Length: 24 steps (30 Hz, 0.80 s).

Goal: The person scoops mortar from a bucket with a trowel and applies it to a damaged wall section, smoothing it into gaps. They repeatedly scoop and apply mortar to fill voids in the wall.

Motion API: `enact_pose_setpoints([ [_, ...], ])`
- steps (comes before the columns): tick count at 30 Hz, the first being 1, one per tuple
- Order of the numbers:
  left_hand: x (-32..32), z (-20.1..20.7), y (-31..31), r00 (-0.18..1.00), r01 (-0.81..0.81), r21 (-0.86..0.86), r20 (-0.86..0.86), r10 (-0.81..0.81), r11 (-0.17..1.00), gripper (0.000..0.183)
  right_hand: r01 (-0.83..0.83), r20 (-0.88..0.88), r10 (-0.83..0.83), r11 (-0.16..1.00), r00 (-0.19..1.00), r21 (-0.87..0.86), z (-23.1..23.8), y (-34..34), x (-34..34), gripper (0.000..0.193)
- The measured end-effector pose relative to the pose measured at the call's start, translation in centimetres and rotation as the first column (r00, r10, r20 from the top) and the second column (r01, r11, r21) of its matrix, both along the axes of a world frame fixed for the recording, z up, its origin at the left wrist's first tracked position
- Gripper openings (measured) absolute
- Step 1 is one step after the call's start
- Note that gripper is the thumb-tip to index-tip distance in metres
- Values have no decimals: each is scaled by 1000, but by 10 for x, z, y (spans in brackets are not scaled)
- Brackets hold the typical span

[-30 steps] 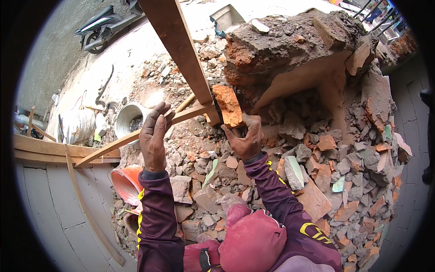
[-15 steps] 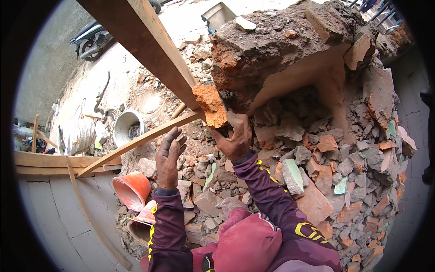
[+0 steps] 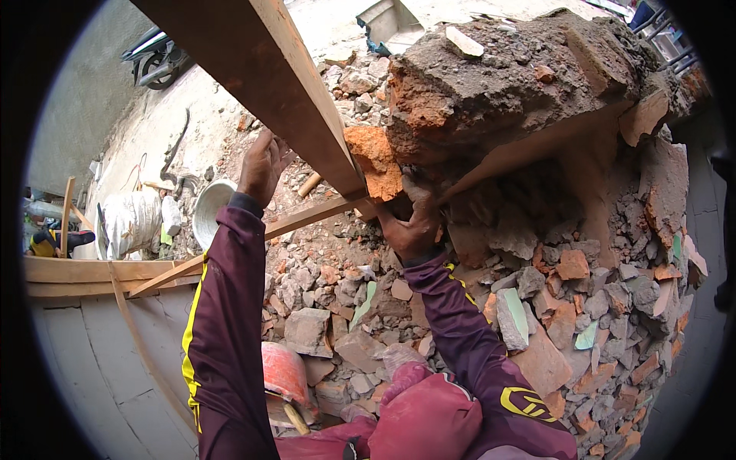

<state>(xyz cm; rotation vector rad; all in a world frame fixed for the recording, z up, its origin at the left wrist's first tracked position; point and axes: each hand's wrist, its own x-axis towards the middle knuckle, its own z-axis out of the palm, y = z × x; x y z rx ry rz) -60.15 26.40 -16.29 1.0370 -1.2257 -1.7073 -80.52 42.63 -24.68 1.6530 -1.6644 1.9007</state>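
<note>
A rough orange piece of brick (image 3: 373,162) sits between the lower part of a thick wooden beam (image 3: 287,84) and the broken edge of a heavy masonry slab (image 3: 498,96). My right hand (image 3: 416,224) grips the brick piece from below, its fingers partly shaded under the slab. Against the left edge of the beam, my left hand (image 3: 262,165) is raised with its fingers stretched out and nothing seen in them. Beneath the beam's lower end a thinner wooden strip (image 3: 307,217) slants down to the left.
Broken bricks and rubble (image 3: 537,330) lie under and around the slab. An orange bucket (image 3: 285,372) is by my left forearm, a pale bucket (image 3: 211,215) beyond it. Wooden planks (image 3: 107,270) lie at left. A motorcycle (image 3: 157,61) stands far left, a grey container (image 3: 389,27) at the back.
My left hand has moved up and forward to the beam's edge. My right hand stays on the brick piece, which now sits closer against the slab. The view has shifted slightly.
</note>
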Motion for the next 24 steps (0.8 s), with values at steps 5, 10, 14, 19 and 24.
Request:
enact_pose_setpoints([
  [5,-20,-30,-64,979,101,37,-183,-93,994,49,-84,211,54,987,976,135,-15,-6,0,62],
  [10,-27,-50,-101,971,181,51,-167,-170,982,49,77,125,-104,976,987,206,-18,-16,2,74],
  [14,-40,-51,-104,956,280,47,-111,-273,959,49,89,80,-115,960,990,267,-9,-17,-2,71],
  [19,-52,-49,-101,910,414,23,-11,-414,910,49,31,91,-58,960,994,277,-6,-21,-5,74],
  [24,-63,-48,-93,834,547,-8,82,-545,837,49,-36,264,-44,957,963,290,-5,-22,2,65],
])
